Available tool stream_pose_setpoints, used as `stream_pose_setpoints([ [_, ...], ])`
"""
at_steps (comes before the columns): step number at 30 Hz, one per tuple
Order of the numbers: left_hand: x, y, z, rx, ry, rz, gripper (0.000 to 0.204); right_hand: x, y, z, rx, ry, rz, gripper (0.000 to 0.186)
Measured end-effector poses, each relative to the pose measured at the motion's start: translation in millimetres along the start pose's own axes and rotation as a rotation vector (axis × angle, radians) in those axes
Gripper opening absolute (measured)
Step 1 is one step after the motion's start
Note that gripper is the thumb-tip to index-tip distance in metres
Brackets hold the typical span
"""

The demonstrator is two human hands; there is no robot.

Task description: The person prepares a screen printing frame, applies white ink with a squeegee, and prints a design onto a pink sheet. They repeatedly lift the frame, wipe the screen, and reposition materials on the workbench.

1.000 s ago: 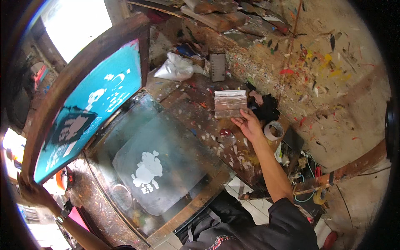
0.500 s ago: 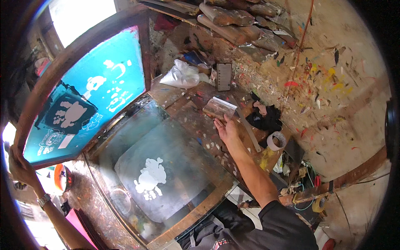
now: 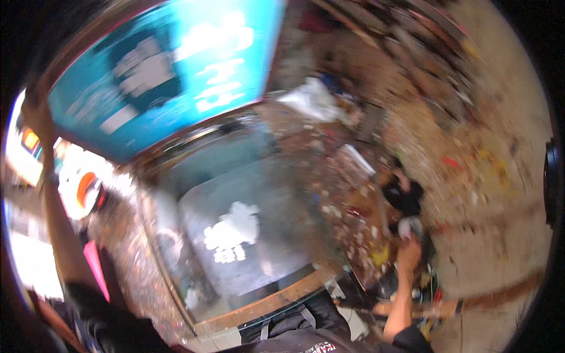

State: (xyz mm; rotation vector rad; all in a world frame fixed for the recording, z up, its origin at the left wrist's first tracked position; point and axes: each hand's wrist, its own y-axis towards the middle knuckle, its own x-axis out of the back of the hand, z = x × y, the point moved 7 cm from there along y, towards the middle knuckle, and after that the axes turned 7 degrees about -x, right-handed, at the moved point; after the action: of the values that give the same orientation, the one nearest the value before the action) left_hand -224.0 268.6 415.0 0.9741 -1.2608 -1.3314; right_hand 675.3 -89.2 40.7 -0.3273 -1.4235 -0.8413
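Note:
My left hand [image 3: 38, 115] is closed on the near left corner of a wooden-framed printing screen [image 3: 147, 138], which is tilted up. Its blue mesh carries pale animal-shaped openings. Beneath the screen, a dark printing bed [image 3: 276, 235] bears a white animal-shaped print [image 3: 238, 226]. Over at the right of the bench, my right hand [image 3: 410, 252] is at a roll of tape [image 3: 410, 226]; motion blur hides whether its fingers grip the roll. A flat squeegee-like blade [image 3: 354, 165] lies on the bench beyond that hand.
Black cloth [image 3: 403, 197] lies just beyond the tape. A white plastic bag [image 3: 312, 100] sits at the back of the bench. On the left stands a white-and-orange tub [image 3: 85, 191], with a pink sheet [image 3: 96, 269] nearer me. A wooden rail [image 3: 271, 303] edges the bed's front.
My right hand has left the squeegee-like blade and come nearer, to the tape roll. The view has shifted, so the bench sits further right in it. My left hand stays at the screen's corner.

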Motion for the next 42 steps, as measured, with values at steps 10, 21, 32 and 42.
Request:
stream_pose_setpoints([
  [10, 14.0, 33.8, -58.8, 0.204, -0.198, 0.023, 0.041, 0.2, -83.8, 485.1, 1.032, 0.839, 0.373, 0.044],
  [21, 29.8, 28.7, -73.3, 0.1, -0.165, 0.042, 0.051, -69.3, -98.4, 694.1, 1.196, 0.69, 0.303, 0.043],
  [32, 94.6, -28.2, -102.2, -0.302, 0.126, 0.042, 0.033, -71.3, -70.6, 646.7, 1.308, 0.862, 0.065, 0.05],
  [42, 149.9, -30.1, -135.0, -0.184, 0.047, -0.011, 0.031, -13.4, -117.7, 375.9, 0.814, 1.004, 0.466, 0.033],
])
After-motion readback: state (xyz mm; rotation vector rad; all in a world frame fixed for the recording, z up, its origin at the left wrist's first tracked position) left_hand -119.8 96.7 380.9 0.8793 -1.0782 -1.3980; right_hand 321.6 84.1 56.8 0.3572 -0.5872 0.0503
